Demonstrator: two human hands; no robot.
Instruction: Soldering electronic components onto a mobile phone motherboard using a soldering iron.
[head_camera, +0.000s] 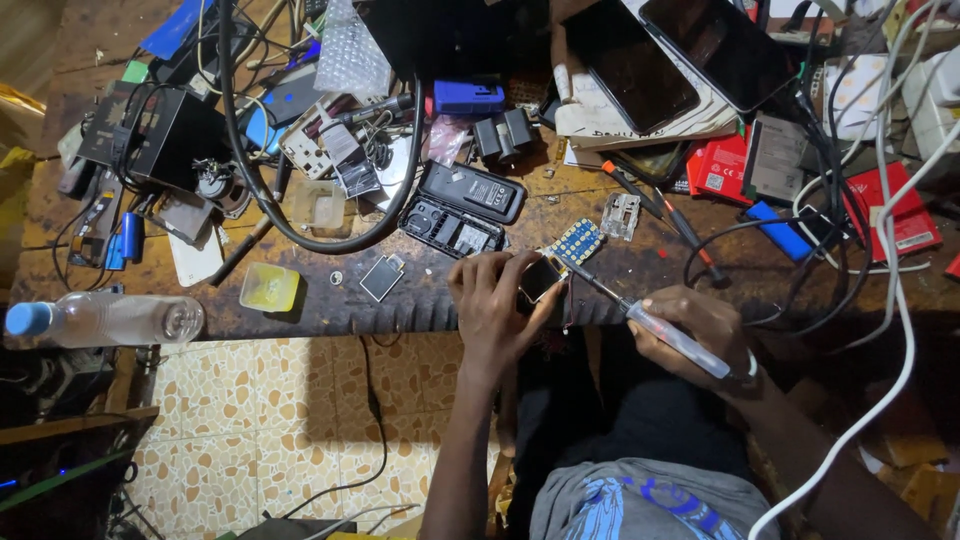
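My left hand (492, 305) holds a small dark phone part with a screen (541, 277) at the front edge of the workbench. My right hand (700, 330) grips a thin clear-handled screwdriver (668, 336), its tip pointing up-left toward that part. Just behind lie a blue keypad board (577, 241), a small silver metal frame (621, 215), an opened black phone shell (452, 226) and its black back cover (472, 190). A small loose square screen (381, 278) lies to the left of my left hand.
The wooden bench (300, 315) is crowded: a thick black cable loop (300, 235), yellow dish (269, 287), a plastic bottle (105, 320) lying on its side, black box (155, 135), two dark phones (630, 65), red packets (905, 215), white cables (895, 290). Tiled floor (270, 420) lies below.
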